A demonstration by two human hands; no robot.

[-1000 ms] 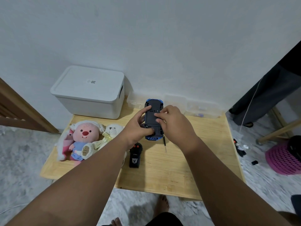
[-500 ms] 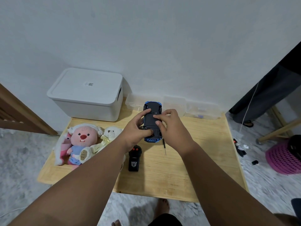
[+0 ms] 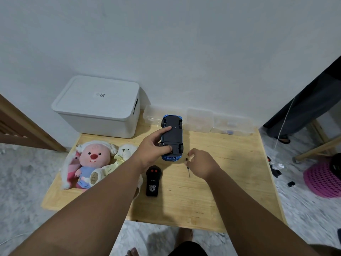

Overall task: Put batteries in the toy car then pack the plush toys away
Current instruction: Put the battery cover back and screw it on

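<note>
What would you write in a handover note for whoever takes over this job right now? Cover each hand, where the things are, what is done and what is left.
Left hand grips the car, underside up, at the far side of the table.
Right hand is at the screwdriver handle with fingers curled; whether it holds it is unclear.
Plush toys lie at the table's left, in front of the box, whose lid is on.
Done: unclear; no batteries in view.
Left: finish the car, then pack the toys.
</note>
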